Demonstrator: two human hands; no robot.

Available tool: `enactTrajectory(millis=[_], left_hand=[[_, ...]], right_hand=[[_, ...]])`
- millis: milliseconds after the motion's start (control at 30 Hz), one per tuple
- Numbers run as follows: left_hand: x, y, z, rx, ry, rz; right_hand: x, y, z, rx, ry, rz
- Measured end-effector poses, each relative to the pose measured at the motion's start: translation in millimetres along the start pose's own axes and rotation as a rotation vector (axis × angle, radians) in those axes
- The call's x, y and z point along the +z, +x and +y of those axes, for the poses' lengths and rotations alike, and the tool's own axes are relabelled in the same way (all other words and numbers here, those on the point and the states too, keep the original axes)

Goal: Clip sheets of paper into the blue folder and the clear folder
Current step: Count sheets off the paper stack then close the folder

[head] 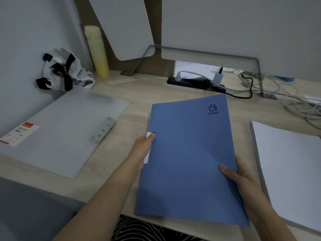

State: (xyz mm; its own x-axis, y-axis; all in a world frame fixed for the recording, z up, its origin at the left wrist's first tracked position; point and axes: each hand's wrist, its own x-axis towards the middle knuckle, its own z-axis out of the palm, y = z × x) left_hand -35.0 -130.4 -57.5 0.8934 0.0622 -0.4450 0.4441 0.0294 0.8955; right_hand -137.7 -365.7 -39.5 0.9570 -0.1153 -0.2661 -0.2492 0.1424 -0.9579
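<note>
The blue folder (189, 153) is closed and held a little above the desk, in the middle of the view. My left hand (142, 150) grips its left edge, thumb on the cover, beside a white tab. My right hand (238, 174) grips its right edge, thumb on top. The clear folder (60, 129) lies flat on the desk to the left, closed, with a metal clip and a red-and-white label. A stack of white paper sheets (288, 167) lies at the right.
At the back stand a yellow bottle (98, 53), a white bag with black straps (64, 72), a black power strip (196, 82) with plugs, and tangled cables (295, 101) at the far right. A metal frame (208, 53) runs along the wall.
</note>
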Motion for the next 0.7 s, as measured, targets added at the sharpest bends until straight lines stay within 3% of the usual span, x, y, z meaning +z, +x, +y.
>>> enactTrajectory(millis=[167,333,500,700], left_hand=[[0,10,-3,0.069,0.052,0.142],[-23,30,0,0.254,0.493,0.291],[-43,19,-19,0.385,1.168,0.167],[-83,9,-25,0.534,1.377,0.298]], right_hand=[[17,6,4,0.015,0.013,0.029],[57,24,13,0.064,0.023,0.035],[92,36,21,0.040,-0.173,0.043],[104,38,7,-0.068,-0.488,0.092]])
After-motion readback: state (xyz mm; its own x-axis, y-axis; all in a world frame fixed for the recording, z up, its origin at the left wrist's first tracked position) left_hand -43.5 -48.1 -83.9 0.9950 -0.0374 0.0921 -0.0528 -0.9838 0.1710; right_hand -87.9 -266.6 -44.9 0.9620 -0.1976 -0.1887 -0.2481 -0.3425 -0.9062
